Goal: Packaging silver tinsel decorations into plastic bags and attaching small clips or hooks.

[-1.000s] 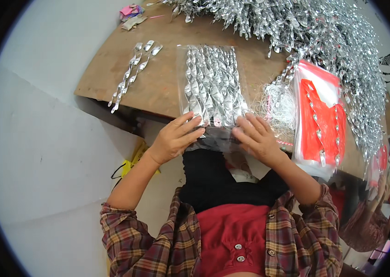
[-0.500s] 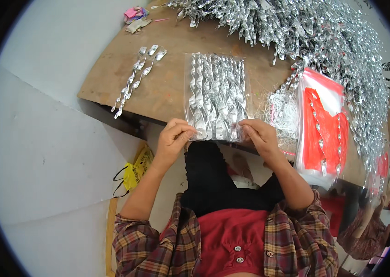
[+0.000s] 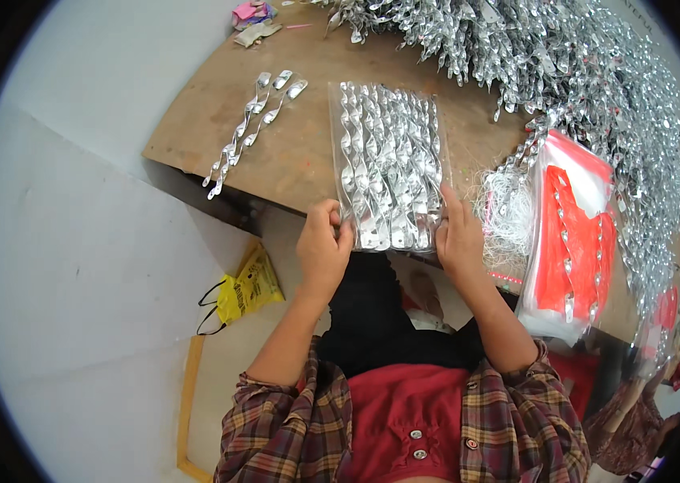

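A clear plastic bag (image 3: pixel 337 129) lies at the table's near edge, its lower end jutting slightly over. Inside it, several silver twisted foil strips (image 3: pixel 391 165) sit side by side, running lengthwise. My left hand (image 3: pixel 324 249) is closed on the bag's lower left side, fingers curled and thumb against the edge. On the opposite side my right hand (image 3: pixel 459 241) grips the lower right edge, its fingers reaching up along it. Apart from the bag, a few loose twisted strips (image 3: pixel 251 117) lie to the left on the table.
Silver twisted strips form a big heap (image 3: pixel 549 56) across the back and right of the brown table (image 3: pixel 292 161). Nearer stand white stringy shreds (image 3: pixel 505 209) and a stack of red-and-clear bags (image 3: pixel 569 241). A yellow bag (image 3: pixel 253 290) is on the floor; another person (image 3: pixel 626 427) is at lower right.
Both hands have shifted from the bag's bottom corners to its lower sides. My right fingers now extend up along the edge. The whole view has shifted slightly.
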Motion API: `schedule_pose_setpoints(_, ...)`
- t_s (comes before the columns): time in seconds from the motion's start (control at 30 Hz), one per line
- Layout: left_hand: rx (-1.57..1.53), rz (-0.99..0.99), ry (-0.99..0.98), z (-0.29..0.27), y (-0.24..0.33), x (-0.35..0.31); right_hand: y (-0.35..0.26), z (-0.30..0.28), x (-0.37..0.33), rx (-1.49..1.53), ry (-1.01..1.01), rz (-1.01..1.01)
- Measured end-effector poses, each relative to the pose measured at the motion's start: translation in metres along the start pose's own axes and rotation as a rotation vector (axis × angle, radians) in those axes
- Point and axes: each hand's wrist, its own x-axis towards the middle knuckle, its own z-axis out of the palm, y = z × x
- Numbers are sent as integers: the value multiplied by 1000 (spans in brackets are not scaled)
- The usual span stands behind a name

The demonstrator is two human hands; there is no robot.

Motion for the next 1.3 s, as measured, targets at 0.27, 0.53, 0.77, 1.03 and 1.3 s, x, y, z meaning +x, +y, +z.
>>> schedule_pose_setpoints(0.27, 17, 41, 187, -26, -8, 6, 21, -29, -7, 208, -1, 124)
schedule_pose_setpoints(0.53, 200, 656, -66, -3, 45, -36, -56, -39, -24, 36, -239, -283)
schedule_pose_setpoints(0.77, 411, 525, -64, 20, 33, -28, -40, -16, -9, -41, -280, -261)
schedule_pose_setpoints(1.03, 392, 422, -33, 20, 34, -30, -28, -9, -8, 40, -255, -184)
schedule_pose_setpoints(1.3, 388, 283, -31, 5, 20, -34, -10, -7, -29, 28, -213, -133)
